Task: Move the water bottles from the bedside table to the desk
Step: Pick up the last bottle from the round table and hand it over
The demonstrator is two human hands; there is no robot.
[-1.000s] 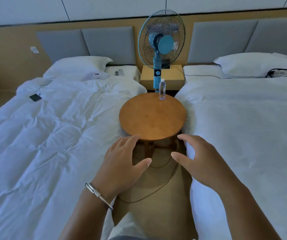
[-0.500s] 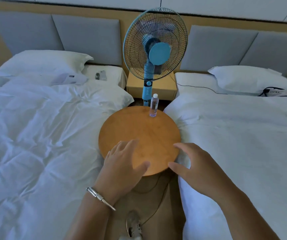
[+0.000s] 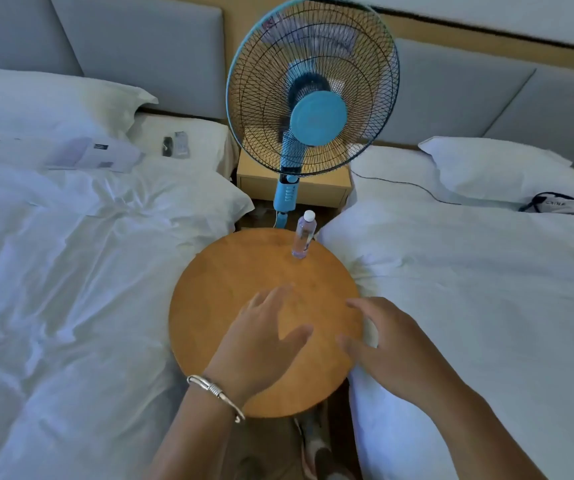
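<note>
Round table (image 3: 216,306) between beds, bottle (image 3: 303,234) upright at far rim; both grips (image 3: 265,341) (image 3: 387,348) spread, empty.

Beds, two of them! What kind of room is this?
Probably a hotel bedroom: two white beds side by side with pillows, padded grey headboards, and a blue standing fan by the round wooden table between them.

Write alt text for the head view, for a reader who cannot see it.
Two open, empty hands, left hand and right hand, reach over a round table toward an upright water bottle at its far edge. The table stands between two white beds, with a blue fan behind it.
</note>
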